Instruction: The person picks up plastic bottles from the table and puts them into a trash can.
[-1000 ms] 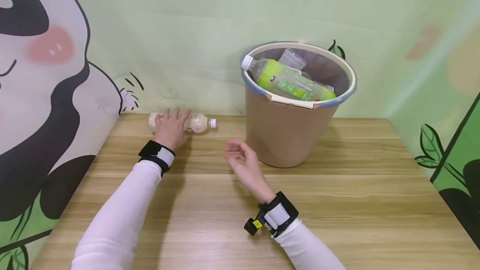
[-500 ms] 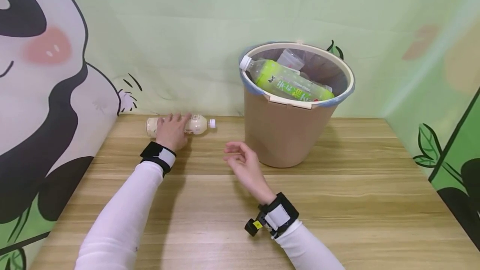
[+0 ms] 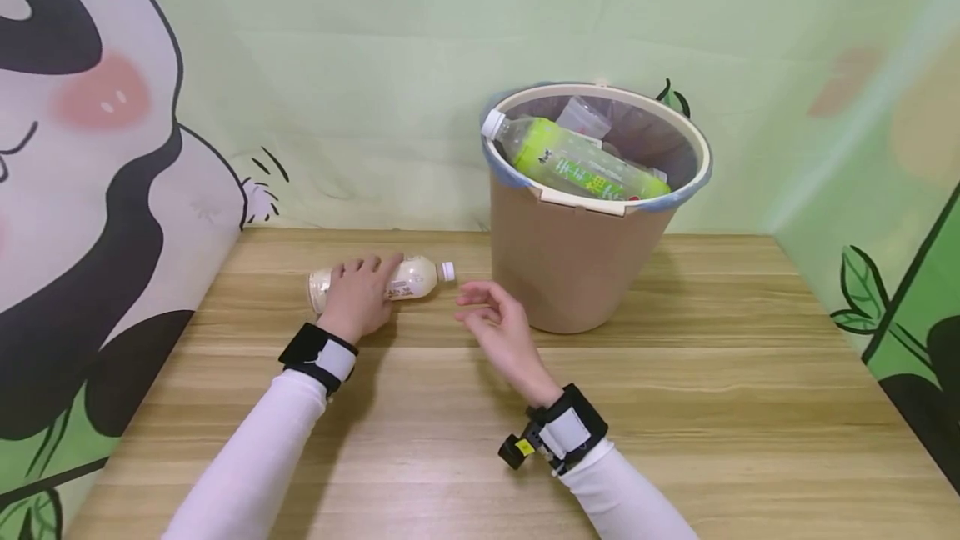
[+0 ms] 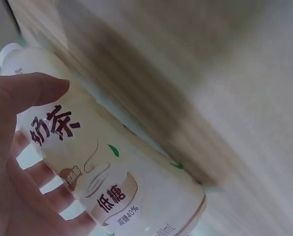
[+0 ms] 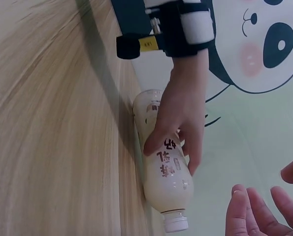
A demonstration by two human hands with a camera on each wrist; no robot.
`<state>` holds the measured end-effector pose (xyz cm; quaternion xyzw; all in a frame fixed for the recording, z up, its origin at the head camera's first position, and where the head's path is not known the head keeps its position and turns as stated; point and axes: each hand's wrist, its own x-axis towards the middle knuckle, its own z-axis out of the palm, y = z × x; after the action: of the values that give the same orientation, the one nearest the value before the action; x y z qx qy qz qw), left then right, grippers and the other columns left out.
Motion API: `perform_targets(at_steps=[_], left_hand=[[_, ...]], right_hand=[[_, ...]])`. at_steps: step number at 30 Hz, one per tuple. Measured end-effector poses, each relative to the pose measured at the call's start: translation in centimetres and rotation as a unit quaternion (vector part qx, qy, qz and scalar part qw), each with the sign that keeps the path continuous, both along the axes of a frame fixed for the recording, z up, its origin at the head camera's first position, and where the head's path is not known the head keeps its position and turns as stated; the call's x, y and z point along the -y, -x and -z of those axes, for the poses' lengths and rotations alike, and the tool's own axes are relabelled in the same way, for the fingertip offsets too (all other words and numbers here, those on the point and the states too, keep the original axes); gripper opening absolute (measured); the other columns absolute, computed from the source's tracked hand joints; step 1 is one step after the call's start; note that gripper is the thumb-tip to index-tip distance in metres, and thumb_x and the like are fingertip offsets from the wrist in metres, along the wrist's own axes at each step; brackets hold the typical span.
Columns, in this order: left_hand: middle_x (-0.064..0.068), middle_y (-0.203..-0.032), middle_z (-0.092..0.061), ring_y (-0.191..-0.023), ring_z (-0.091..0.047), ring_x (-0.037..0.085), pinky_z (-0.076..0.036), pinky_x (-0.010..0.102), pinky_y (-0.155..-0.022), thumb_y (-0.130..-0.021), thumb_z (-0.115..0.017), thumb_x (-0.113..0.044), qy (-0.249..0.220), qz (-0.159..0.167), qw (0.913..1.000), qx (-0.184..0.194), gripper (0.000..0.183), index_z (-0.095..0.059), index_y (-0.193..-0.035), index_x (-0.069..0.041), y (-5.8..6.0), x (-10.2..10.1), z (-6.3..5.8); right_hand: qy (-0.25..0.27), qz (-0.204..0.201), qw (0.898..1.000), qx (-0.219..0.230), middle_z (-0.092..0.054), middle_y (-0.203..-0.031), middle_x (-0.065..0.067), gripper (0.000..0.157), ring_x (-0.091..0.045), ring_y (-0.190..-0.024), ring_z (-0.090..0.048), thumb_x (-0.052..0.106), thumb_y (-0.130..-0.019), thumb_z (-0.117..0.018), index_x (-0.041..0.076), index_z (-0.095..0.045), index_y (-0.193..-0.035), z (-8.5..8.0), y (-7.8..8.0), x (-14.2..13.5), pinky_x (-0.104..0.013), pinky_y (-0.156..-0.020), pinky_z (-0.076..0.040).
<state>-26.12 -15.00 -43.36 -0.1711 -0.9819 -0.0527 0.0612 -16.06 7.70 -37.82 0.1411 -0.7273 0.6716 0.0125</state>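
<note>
My left hand (image 3: 362, 298) grips a milk tea bottle (image 3: 414, 278) round its middle, the thumb on the near side and the fingers over the far side. The bottle lies sideways with its white cap pointing right. In the left wrist view, brown lettering shows on the pale label of the milk tea bottle (image 4: 112, 162). Whether it touches the table I cannot tell. My right hand (image 3: 508, 333) hovers just right of the cap, fingers loosely bent and holding nothing. Its fingertips (image 5: 239, 196) show at the lower right of the right wrist view.
A brown bin (image 3: 577, 265) with a blue-edged liner stands behind my right hand. Across its opening lies a green-labelled bottle (image 3: 592, 163), with a clear plastic piece (image 3: 583, 117) behind it. The wood-grain table (image 3: 435, 440) meets a printed wall (image 3: 360, 107) at the back.
My left hand has brought the milk tea bottle away from the back wall, towards me and slightly right. My right hand has barely moved. The bin stands where it was.
</note>
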Motion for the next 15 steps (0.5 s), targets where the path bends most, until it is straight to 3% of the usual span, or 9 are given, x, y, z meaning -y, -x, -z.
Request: perform_targets(at_steps=[9, 15], left_hand=[[0.020, -0.128, -0.052, -0.113, -0.047, 0.045, -0.037, 0.063, -0.092, -0.076, -0.072, -0.018, -0.020, 0.012, 0.9995, -0.021, 0.078, -0.036, -0.145, -0.020, -3.6, 0.1, 0.4], [0.020, -0.128, -0.052, -0.113, -0.048, 0.046, -0.036, 0.064, -0.093, -0.072, -0.076, -0.020, -0.032, 0.007, 0.9994, -0.006, 0.085, -0.034, -0.146, -0.020, -5.1, 0.7, 0.0]], right_hand=[[-0.016, 0.004, 1.000, -0.002, -0.055, -0.113, -0.030, 0.035, -0.037, -0.097, -0.060, -0.012, -0.084, -0.047, -0.009, -0.051, -0.119, 0.0, -0.2, -0.6, -0.042, -0.088, -0.052], [-0.004, 0.008, 1.000, 0.000, -0.054, -0.114, -0.034, 0.035, -0.045, -0.100, -0.057, -0.013, -0.085, -0.046, -0.010, -0.050, -0.119, 0.0, -0.2, -1.0, -0.045, -0.090, -0.051]])
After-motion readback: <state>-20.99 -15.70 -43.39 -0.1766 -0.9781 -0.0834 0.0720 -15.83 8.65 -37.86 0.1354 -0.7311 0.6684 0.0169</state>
